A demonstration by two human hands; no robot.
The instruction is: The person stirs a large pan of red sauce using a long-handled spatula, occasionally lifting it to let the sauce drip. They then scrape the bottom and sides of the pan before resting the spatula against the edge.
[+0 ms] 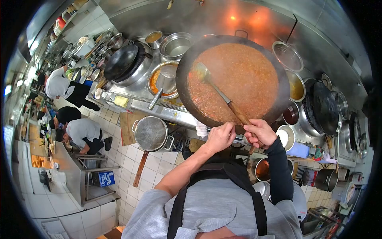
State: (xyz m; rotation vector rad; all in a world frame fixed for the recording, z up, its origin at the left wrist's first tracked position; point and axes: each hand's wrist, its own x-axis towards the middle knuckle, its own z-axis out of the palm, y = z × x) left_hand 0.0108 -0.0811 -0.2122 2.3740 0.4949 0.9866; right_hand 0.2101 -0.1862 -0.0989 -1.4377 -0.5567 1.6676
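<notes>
And here's the big round black metal wok (184, 85) on the steel surface (137, 104), brimming with chunky reddish-orange sauce (242, 75)! Across it slants a metal spatula with a brown wooden handle (218, 89), blade in the sauce, handle clasped by the fingers of the right hand (260, 134). The left hand (221, 137) is at the near rim, fingers curled together; what they pinch, I can't tell.
</notes>
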